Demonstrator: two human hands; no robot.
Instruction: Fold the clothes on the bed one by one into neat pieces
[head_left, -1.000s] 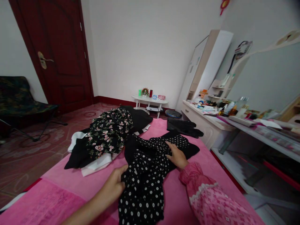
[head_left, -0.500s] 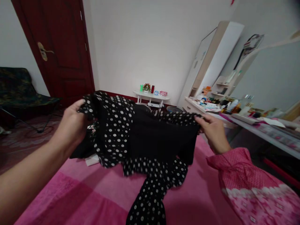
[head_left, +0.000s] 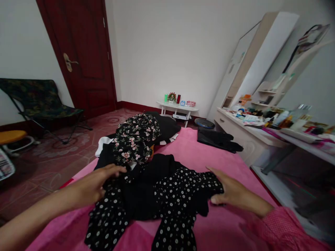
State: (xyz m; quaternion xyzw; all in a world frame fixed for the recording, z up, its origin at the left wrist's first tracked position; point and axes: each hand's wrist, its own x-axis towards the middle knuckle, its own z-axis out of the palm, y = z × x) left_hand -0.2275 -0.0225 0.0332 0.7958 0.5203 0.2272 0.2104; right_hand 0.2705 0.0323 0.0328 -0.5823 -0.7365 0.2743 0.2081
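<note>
A black garment with white polka dots (head_left: pixel 178 188), probably a blouse, lies rumpled on the pink bedspread (head_left: pixel 183 150), its dotted sleeves toward me. At its left edge is my left hand (head_left: pixel 98 183), fingers stretched out over the cloth. Beside the right edge is my right hand (head_left: pixel 227 190), thumb and fingers spread apart around the fabric's end without gripping it. Just beyond the garment lies a heap of clothes with a black floral piece (head_left: pixel 136 136) on top.
Folded black clothing (head_left: pixel 217 139) lies at the bed's far right. A dressing table (head_left: pixel 240 129) crowded with bottles stands on the right. Left of the bed are a camouflage folding chair (head_left: pixel 47 101) and a yellow-topped stool (head_left: pixel 12 137). A small white table (head_left: pixel 178 106) stands by the wall.
The polka-dot garment, held up stretched between both hands before, is now down on the bed. Both hands have let go, and the clothes behind it have come into view.
</note>
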